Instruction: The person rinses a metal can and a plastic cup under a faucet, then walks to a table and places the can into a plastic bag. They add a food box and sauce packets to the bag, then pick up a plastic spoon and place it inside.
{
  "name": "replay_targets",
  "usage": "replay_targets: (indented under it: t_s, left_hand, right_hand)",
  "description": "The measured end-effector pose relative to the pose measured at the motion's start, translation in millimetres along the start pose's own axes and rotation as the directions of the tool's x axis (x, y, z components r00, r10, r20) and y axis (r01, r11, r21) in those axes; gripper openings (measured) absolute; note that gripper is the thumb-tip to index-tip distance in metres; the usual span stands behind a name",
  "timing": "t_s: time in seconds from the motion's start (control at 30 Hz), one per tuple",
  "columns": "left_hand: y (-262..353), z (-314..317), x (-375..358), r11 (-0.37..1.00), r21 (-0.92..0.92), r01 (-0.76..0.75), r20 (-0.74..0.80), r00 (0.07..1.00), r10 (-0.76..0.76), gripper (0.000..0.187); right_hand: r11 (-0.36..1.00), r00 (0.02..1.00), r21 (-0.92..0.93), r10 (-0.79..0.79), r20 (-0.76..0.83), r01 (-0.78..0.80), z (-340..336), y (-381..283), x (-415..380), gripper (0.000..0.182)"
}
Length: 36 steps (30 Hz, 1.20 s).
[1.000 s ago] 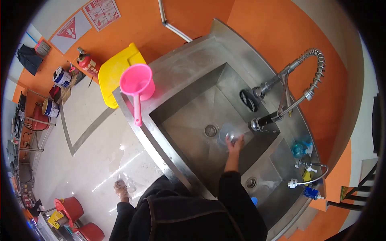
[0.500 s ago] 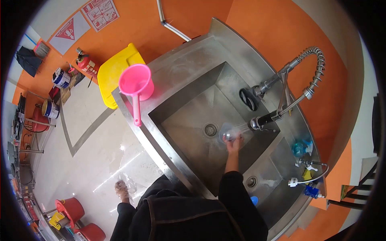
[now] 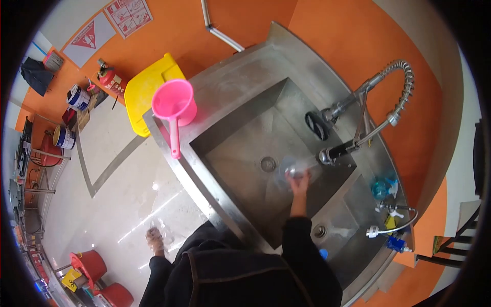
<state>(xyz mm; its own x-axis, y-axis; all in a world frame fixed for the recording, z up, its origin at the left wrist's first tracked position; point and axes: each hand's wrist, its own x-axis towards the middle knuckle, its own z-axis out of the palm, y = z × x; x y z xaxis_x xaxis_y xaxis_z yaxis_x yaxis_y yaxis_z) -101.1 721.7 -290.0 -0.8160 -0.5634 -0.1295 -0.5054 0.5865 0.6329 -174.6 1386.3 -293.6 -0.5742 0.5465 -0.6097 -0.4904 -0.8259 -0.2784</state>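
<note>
Clear container clasped in my right hand, inside the sink, between the drain and the back edge, under water from the tap. A pink dipper stands at the counter's front left corner. Beyond the front edge hangs my left hand; whether it grips anything, I cannot tell.

A dipper sits on the counter's front left corner, with a bin beyond the left edge. To the dipper's right is the large basin, its drain in the floor. Right of that drain, the right hand holds a container in the basin, near the faucet's spray head. The small basin lies farther right; behind it, along the back edge, stand a spray bottle and a small tap.
</note>
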Motion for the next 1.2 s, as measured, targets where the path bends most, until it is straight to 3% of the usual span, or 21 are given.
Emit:
replay_targets:
  t_s: [0.07, 0.17, 0.2, 0.23, 0.27, 0.3, 0.33, 0.37, 0.5, 0.53, 0.6, 0.67, 0.7, 0.8, 0.83, 0.93, 0.97, 1.07, 1.1, 1.17, 1.2]
  left_hand:
    - [-12, -2, -11, 0.963, -0.243, 0.117, 0.069, 0.992, -0.103, 0.023]
    - [3, -3, -4, 0.998, -0.03, 0.051, 0.054, 0.997, -0.049, 0.02]
    - [9, 0, -4, 0.999, 0.034, 0.025, 0.035, 0.999, -0.026, 0.02]
    - [9, -6, -5, 0.981, -0.073, 0.18, 0.126, 0.977, -0.17, 0.02]
    - [-1, -11, -12, 0.995, -0.013, 0.104, 0.064, 0.993, -0.103, 0.02]
    - [-11, -8, -7, 0.999, 0.045, 0.016, 0.006, 1.0, -0.016, 0.02]
    - [-15, 2, 2, 0.993, 0.091, -0.073, -0.054, 0.995, 0.078, 0.02]
    - [39, -11, -12, 0.978, -0.08, 0.192, 0.114, 0.977, -0.183, 0.02]
    - [28, -6, -8, 0.995, -0.005, 0.097, 0.054, 0.994, -0.097, 0.021]
    - [5, -1, -3, 0.999, -0.005, 0.041, 0.046, 0.998, -0.041, 0.021]
    - [3, -14, -14, 0.991, 0.031, 0.133, 0.068, 0.988, -0.135, 0.022]
    - [21, -10, -10, 0.99, 0.046, 0.134, 0.072, 0.988, -0.137, 0.023]
    - [33, -13, -12, 0.968, 0.011, 0.251, 0.147, 0.957, -0.25, 0.026]
    - [11, -8, -9, 0.988, 0.077, 0.131, 0.076, 0.988, -0.137, 0.028]
    - [-9, 0, 5, 0.961, 0.26, 0.091, 0.056, 0.992, -0.109, 0.03]
    - [-5, -4, 0, 0.989, 0.1, 0.105, 0.086, 0.99, -0.114, 0.028]
    - [31, -14, -13, 0.962, -0.078, 0.26, 0.16, 0.956, -0.246, 0.027]
    - [44, -14, -16, 0.981, 0.011, 0.192, 0.135, 0.972, -0.192, 0.025]
    - [-22, 1, -6, 0.975, 0.143, -0.167, -0.081, 0.98, 0.18, 0.025]
    - [-19, -9, -7, 0.994, 0.11, -0.012, 0.014, 1.0, 0.01, 0.024]
    - [-7, -3, -1, 0.995, 0.077, 0.062, 0.055, 0.996, -0.066, 0.024]
  right_hand:
    - [0.995, 0.997, -0.064, -0.081, -0.014, 0.08, -5, 1, -13, 0.038]
    - [0.968, 0.998, -0.25, 0.025, 0.06, -0.009, -7, 3, -16, 0.037]
    - [0.989, 0.999, -0.138, -0.038, 0.028, 0.042, 2, 5, -8, 0.036]
    - [0.995, 0.995, -0.036, -0.093, -0.034, 0.091, -1, 4, -10, 0.035]
    - [0.987, 0.984, 0.063, -0.141, -0.11, 0.149, -8, 3, -17, 0.034]
    - [0.998, 0.997, 0.054, -0.013, -0.072, 0.017, -8, 4, -17, 0.034]
    - [1.0, 0.999, 0.024, -0.015, -0.037, 0.016, -2, 6, -13, 0.035]
    - [1.0, 1.0, -0.011, -0.016, 0.0, 0.016, 7, 8, -15, 0.036]
    - [0.972, 0.991, -0.209, 0.123, 0.06, -0.108, -15, 2, -17, 0.038]
    - [0.993, 0.997, -0.104, 0.062, 0.039, -0.058, -1, 2, -8, 0.037]
    - [0.995, 0.995, 0.088, -0.043, -0.09, 0.051, -10, -2, -15, 0.035]
    - [1.0, 1.0, -0.026, 0.003, -0.001, -0.003, -3, 0, -15, 0.034]
    - [0.996, 0.999, -0.087, 0.037, 0.04, -0.033, 3, 0, -18, 0.034]
    - [0.977, 0.996, -0.198, 0.084, 0.014, -0.08, -8, -1, -35, 0.034]
    - [0.974, 0.996, -0.212, 0.086, 0.02, -0.079, 1, 3, -25, 0.035]
    - [1.0, 0.999, -0.031, -0.008, -0.032, 0.007, -18, 5, -12, 0.034]
    - [0.992, 0.993, 0.124, 0.009, -0.115, 0.006, -29, 1, 0, 0.033]
    - [0.948, 0.998, -0.314, 0.039, -0.055, -0.054, -1, 9, -33, 0.037]
    - [0.978, 0.998, -0.201, 0.05, -0.022, -0.054, -9, 6, -34, 0.037]
    - [0.997, 0.996, 0.05, 0.05, 0.073, -0.054, -26, 3, -10, 0.038]
    - [1.0, 0.998, 0.017, 0.024, 0.055, -0.025, -12, 7, -5, 0.039]
